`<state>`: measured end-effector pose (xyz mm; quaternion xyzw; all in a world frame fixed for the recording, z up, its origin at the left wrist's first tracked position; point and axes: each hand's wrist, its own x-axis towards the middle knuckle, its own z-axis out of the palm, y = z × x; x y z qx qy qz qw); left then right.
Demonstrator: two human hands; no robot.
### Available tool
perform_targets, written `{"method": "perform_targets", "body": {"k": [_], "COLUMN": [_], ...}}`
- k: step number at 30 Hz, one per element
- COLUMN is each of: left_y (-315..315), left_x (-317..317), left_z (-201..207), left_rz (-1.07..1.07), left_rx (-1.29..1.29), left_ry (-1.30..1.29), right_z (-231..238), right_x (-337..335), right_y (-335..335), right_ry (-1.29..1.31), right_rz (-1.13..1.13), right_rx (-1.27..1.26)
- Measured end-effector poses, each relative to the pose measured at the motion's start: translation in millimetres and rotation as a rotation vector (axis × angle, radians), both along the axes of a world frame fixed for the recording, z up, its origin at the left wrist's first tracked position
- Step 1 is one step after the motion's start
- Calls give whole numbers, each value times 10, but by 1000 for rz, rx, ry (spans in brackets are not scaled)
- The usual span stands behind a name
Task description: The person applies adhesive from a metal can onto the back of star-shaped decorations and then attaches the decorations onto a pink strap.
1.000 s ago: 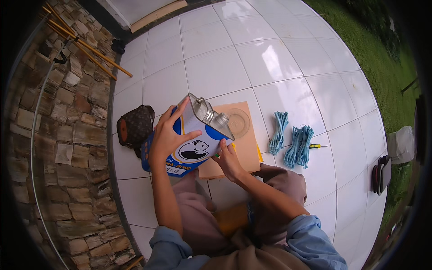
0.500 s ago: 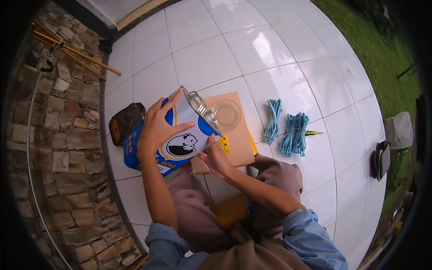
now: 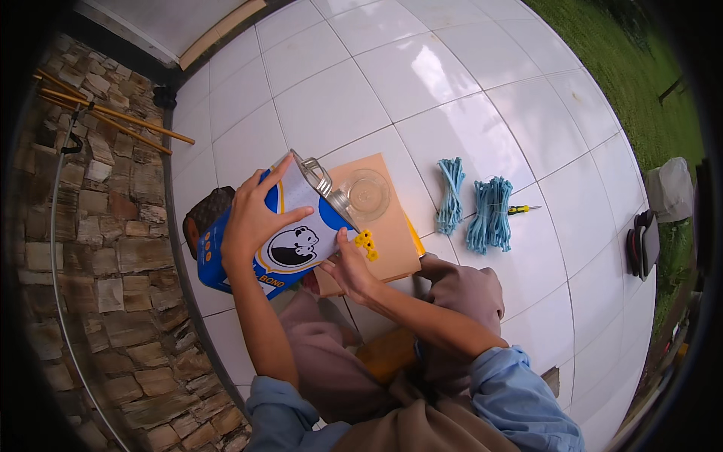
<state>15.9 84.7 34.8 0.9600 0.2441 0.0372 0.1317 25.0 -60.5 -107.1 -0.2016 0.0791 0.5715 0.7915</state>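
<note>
A large blue and white metal can point(image 3: 285, 242) is held tilted between my hands. Its silver top, with a wire handle point(image 3: 319, 178), faces right. The mouth lies at the left rim of a round glass bowl point(image 3: 367, 193), and I cannot tell whether anything flows out. My left hand point(image 3: 247, 218) grips the can's upper side, fingers spread over it. Near the lower corner of its top, my right hand point(image 3: 352, 269) supports it with thumb and fingers. Beneath the bowl is a tan board point(image 3: 398, 252); small yellow flower-shaped pieces point(image 3: 367, 244) lie on it beside my right hand.
To the right on white tiles lie two bundles of light blue cord point(image 3: 449, 196) point(image 3: 489, 215) and a yellow-black screwdriver point(image 3: 523, 209). A brown bag point(image 3: 207, 215) sits behind the can. Dark sandals point(image 3: 642, 245) rest at the far right; a stone strip point(image 3: 120, 301) borders the left.
The whole view has shifted slightly. Both hands keep their hold on the can, which stays tilted at the bowl with little visible change.
</note>
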Motion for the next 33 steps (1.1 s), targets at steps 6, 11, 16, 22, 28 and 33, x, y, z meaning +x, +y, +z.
{"method": "perform_targets", "body": {"k": [6, 11, 16, 22, 28, 33], "left_y": [-52, -103, -98, -107, -105, -202], "left_x": [92, 132, 151, 178, 184, 276], "left_z": [43, -44, -17, -39, -45, 30], "left_rz": [-9, -31, -5, -10, 5, -12], "left_rx": [-66, 55, -31, -59, -50, 41], "left_ry": [-8, 0, 35, 50, 77, 98], "right_z": [28, -1, 30, 2, -7, -79], "right_x": [38, 12, -2, -10, -13, 7], "right_y": [-13, -16, -8, -22, -11, 3], "right_ry": [5, 37, 41, 58, 54, 60], "right_rz": [-48, -70, -78, -63, -62, -66], "right_rx": [-27, -46, -53, -55, -73, -2]}}
